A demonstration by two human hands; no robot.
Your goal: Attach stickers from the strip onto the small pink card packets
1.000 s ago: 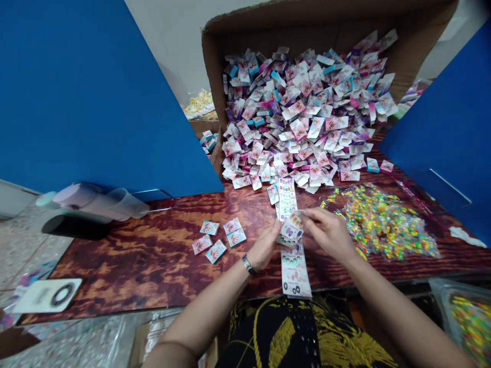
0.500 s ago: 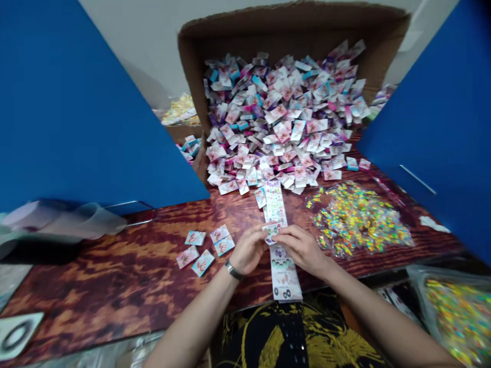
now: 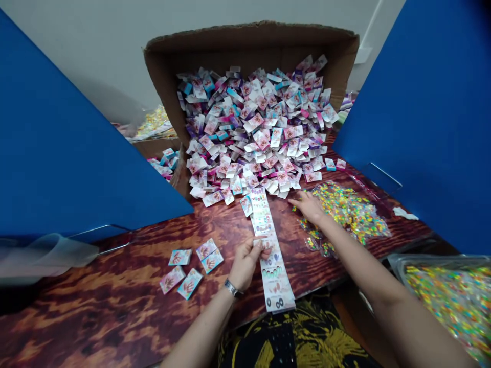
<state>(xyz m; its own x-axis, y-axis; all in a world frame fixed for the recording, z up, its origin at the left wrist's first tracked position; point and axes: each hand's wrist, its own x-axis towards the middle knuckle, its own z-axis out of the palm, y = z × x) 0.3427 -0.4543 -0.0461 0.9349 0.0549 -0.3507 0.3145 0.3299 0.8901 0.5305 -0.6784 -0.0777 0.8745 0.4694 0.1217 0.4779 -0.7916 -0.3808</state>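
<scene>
My left hand (image 3: pixel 247 259), with a metal watch on the wrist, pinches a small folded paper leaflet (image 3: pixel 263 246) between thumb and fingers. Beneath it, long printed leaflets (image 3: pixel 276 286) lie in a strip running from the box pile to the table's front edge. My right hand (image 3: pixel 310 205) is out to the right, fingers stretched and seemingly holding nothing. It hovers at the left edge of a heap of small clear packets (image 3: pixel 351 212) with yellow, green and orange pieces inside. Several small printed boxes (image 3: pixel 190 283) lie on the table left of my left hand.
A large cardboard box (image 3: pixel 163 84) on its side spills many small open boxes (image 3: pixel 255 138) onto the brown patterned table (image 3: pixel 115 291). Blue panels (image 3: pixel 69 143) stand on both sides. A clear bag of colourful packets (image 3: pixel 452 296) sits at the lower right.
My right hand has let go of the leaflet and moved right and away from me to the packets. My left hand still holds the leaflet. The whole view has shifted.
</scene>
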